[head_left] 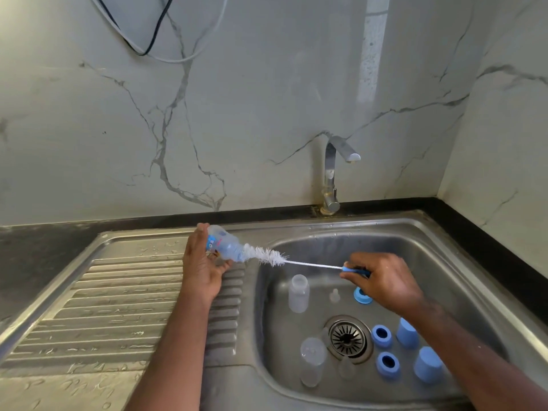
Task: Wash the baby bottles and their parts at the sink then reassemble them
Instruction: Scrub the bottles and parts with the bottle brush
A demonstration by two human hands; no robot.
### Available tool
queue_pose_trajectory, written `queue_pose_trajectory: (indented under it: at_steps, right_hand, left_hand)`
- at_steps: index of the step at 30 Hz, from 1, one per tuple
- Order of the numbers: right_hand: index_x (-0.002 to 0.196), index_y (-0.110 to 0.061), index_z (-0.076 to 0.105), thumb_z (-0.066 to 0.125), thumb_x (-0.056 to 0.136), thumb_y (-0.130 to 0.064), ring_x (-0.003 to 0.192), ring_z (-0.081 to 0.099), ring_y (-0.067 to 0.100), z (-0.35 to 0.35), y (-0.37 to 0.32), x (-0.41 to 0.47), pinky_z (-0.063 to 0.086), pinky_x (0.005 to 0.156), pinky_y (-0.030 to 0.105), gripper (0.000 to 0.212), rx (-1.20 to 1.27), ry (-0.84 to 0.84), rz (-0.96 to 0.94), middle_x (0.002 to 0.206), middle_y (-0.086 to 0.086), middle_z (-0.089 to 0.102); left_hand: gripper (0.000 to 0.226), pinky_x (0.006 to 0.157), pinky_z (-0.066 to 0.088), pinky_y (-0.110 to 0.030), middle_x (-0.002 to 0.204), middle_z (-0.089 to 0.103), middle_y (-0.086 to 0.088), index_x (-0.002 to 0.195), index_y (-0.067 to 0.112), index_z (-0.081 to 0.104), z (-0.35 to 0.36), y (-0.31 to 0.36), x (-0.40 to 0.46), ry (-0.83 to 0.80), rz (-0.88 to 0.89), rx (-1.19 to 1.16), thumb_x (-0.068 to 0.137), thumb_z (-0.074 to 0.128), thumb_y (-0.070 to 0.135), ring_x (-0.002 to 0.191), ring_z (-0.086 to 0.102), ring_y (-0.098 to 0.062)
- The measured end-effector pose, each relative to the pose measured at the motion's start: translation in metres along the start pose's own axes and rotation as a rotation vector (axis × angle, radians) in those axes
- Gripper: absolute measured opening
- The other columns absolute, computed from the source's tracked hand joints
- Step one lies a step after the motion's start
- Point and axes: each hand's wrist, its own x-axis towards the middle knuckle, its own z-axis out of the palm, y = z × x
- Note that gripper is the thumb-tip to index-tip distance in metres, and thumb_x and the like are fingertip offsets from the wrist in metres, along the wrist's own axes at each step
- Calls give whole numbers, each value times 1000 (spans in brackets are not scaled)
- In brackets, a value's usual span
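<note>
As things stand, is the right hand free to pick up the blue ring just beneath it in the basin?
Probably not yet. The right hand grips the bottle brush handle, so it is occupied. The blue ring lies uncovered directly below it in the sink, partly hidden by the hand.

My brush tip [247, 253] disappears inside the bottle [225, 246], while my right hand [382, 280] partly hides a blue ring [362, 295] in the sink.
</note>
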Motion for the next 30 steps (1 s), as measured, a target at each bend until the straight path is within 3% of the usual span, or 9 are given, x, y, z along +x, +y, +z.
queue_pose_trajectory:
  at_steps: [4,9,14,18,20,22,24,28,30]
  right_hand:
    - [76,-26,69,80,85,-37,50,52,12,-10,-5,6,44,54,27,18,-120,76,-96,57,-10,57]
    - [90,-13,75,56,99,-38,49,27,15,-11,-18,-2,22,47,27,33,963,-637,367,56,0,35]
    - [84,-32,68,81,83,-36,64,62,7,2,-9,2,53,61,29,14,285,-273,184,73,-13,66]
    - [82,-31,70,71,90,-47,57,57,10,3,-11,7,45,54,27,18,-192,71,-26,65,-14,56]
    - [82,-26,71,58,96,-53,51,48,8,-5,-14,8,38,52,25,33,58,-139,78,55,-11,50]
    - [83,-12,71,53,98,-50,47,28,12,-9,-22,4,24,49,27,45,745,-592,374,53,-7,34]
    - [82,-8,70,52,99,-45,49,21,14,-5,-25,-4,20,47,26,45,908,-748,443,56,-1,28]
    - [83,-28,66,67,92,-47,59,56,6,1,-22,-3,46,57,25,21,208,-341,172,63,-13,58]
    - [81,-30,62,63,94,-46,58,53,8,-6,-25,4,40,55,27,21,-117,-102,118,62,-18,50]
  left_hand:
    - [38,78,57,-41,127,65,-13,114,15,66,-3,-8,4,135,92,-7,80,81,25,120,63,-34]
    - [26,98,55,-47,126,60,-19,122,10,59,-11,2,1,-175,119,-336,98,60,21,117,62,-32]
    - [83,90,57,-47,129,53,-17,133,11,49,-7,1,-1,-76,113,-295,65,90,36,118,57,-34]
    - [69,88,58,-48,138,51,-11,125,24,52,-2,-7,1,39,105,-139,66,86,35,126,55,-36]
    - [71,90,57,-47,131,56,-11,118,23,56,-9,-8,6,-112,144,-227,59,94,33,122,58,-33]
    - [72,93,55,-45,124,60,-11,118,22,59,-15,-4,9,-286,160,-297,57,96,33,113,62,-27]
    - [75,95,52,-44,126,58,-13,124,20,56,-18,-3,11,-369,145,-315,60,94,32,112,60,-26]
    - [73,91,55,-45,125,56,-12,116,22,60,-19,-3,10,-284,182,-177,54,97,34,113,59,-28]
    - [80,87,58,-44,123,57,-11,115,21,59,-15,-1,9,-197,201,-127,47,100,35,112,62,-28]
